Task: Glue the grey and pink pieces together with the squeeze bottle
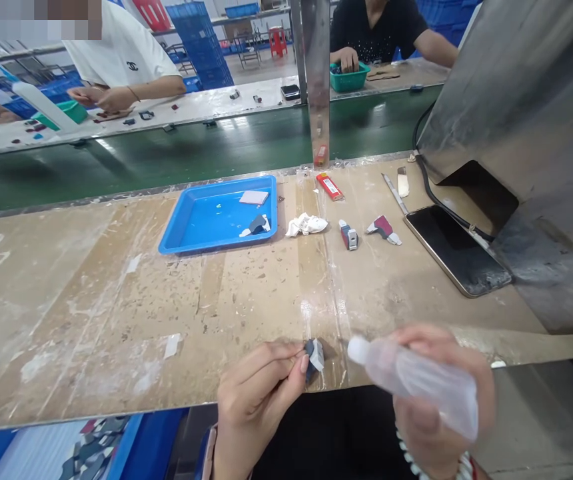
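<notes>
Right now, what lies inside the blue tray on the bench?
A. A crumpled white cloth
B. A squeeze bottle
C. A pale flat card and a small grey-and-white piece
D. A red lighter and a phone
C: the blue tray holds a pale flat card near its far edge and a small grey-and-white piece near its right wall.

The workbench [91, 293] was worn, matt board, scuffed and patched with glossy tape. On it, the blue tray [176, 237] looked like smooth, shiny plastic. Right of the tray lay a crumpled white cloth [306, 225] and a glossy glass-faced phone [456, 249]. Behind, the housing [531, 87] was dull brushed metal.
</notes>
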Action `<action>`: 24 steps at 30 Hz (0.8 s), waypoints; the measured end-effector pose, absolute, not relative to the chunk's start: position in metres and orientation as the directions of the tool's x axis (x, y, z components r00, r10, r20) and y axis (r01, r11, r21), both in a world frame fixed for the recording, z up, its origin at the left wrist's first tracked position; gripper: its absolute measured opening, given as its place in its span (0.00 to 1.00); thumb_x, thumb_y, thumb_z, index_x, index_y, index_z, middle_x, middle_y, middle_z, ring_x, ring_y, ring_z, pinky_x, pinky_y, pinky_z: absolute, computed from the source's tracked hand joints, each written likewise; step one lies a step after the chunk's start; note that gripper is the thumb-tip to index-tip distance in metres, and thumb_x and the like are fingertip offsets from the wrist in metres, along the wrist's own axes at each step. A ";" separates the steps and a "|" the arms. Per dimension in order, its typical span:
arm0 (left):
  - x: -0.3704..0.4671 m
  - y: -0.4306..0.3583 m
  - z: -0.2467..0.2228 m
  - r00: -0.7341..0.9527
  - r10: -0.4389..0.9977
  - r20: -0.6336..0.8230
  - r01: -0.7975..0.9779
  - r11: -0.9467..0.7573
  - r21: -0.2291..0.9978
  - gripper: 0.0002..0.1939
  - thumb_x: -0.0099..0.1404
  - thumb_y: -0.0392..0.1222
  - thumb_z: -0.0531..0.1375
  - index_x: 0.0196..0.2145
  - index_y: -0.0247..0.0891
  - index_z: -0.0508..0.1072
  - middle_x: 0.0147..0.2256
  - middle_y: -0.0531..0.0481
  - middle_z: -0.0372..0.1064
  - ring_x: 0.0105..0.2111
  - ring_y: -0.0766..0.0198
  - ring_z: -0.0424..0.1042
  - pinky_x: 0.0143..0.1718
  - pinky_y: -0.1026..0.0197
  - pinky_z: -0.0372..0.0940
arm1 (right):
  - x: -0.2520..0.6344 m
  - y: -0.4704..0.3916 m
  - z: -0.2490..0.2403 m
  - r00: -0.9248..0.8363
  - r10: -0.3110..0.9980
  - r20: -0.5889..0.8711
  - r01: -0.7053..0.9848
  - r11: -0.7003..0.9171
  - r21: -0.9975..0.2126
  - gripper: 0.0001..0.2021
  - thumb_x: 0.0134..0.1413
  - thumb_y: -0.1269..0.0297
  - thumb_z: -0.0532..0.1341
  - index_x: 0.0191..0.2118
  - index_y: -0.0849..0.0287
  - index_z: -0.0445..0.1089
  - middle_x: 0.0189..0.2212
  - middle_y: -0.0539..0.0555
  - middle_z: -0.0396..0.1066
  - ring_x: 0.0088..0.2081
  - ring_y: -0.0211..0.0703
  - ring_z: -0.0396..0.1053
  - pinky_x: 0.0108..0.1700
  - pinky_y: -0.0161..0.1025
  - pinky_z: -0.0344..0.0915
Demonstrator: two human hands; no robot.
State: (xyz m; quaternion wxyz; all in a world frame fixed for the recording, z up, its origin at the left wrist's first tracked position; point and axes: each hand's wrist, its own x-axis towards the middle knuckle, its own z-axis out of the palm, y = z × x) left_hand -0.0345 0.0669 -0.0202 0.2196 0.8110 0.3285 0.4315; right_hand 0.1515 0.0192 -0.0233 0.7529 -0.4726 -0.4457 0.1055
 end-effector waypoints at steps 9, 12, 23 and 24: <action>-0.040 0.058 -0.020 0.520 0.616 0.591 0.426 -0.787 0.446 0.07 0.71 0.32 0.60 0.45 0.34 0.78 0.41 0.44 0.78 0.44 0.58 0.79 0.45 0.59 0.77 | 0.189 0.016 -0.022 0.576 0.817 0.022 -0.105 0.100 -0.989 0.22 0.49 0.58 0.74 0.47 0.55 0.69 0.42 0.56 0.76 0.43 0.47 0.77 0.40 0.36 0.76; -0.045 0.048 -0.028 0.560 0.587 0.585 0.481 -0.805 0.347 0.12 0.71 0.34 0.62 0.51 0.33 0.76 0.44 0.44 0.78 0.49 0.55 0.77 0.49 0.56 0.77 | 0.193 0.015 -0.022 0.602 0.796 0.067 -0.002 0.085 -0.996 0.26 0.55 0.53 0.70 0.56 0.55 0.66 0.41 0.58 0.77 0.41 0.48 0.78 0.37 0.37 0.76; -0.038 0.041 -0.016 0.417 0.671 0.614 0.535 -0.726 0.431 0.10 0.76 0.35 0.55 0.48 0.33 0.75 0.40 0.45 0.77 0.43 0.61 0.77 0.45 0.63 0.74 | 0.203 0.014 -0.044 0.541 0.773 0.332 0.429 0.086 -0.899 0.24 0.52 0.57 0.72 0.54 0.55 0.70 0.47 0.58 0.74 0.49 0.53 0.72 0.51 0.50 0.69; -0.037 0.039 -0.013 0.395 0.662 0.636 0.539 -0.728 0.424 0.10 0.77 0.37 0.54 0.46 0.33 0.75 0.38 0.45 0.78 0.41 0.61 0.77 0.44 0.63 0.74 | 0.200 0.007 -0.043 0.582 0.676 0.452 0.462 0.182 -0.868 0.16 0.55 0.61 0.70 0.49 0.56 0.73 0.44 0.56 0.74 0.46 0.50 0.72 0.49 0.46 0.69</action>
